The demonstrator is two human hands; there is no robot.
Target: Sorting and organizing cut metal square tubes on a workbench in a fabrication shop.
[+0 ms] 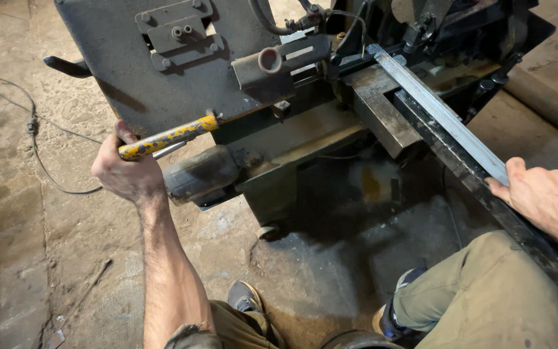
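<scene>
My left hand (pixel 127 171) is closed around the end of a worn yellow lever handle (pixel 172 136) that sticks out from a dark metal sawing machine (pixel 163 71). My right hand (pixel 550 197) rests on the near end of a long grey metal bar (pixel 440 113). The bar lies along a black steel rail (pixel 485 194) and runs up into the machine's vise (pixel 382 106). Whether the fingers wrap the bar is hidden.
A black cable (pixel 33 129) trails over the dirty concrete floor at the left. A thick pipe (pixel 547 103) lies at the right. My knees in olive trousers (pixel 485 304) and my shoes (pixel 245 297) are at the bottom, close to the machine's base and small wheel (pixel 267 231).
</scene>
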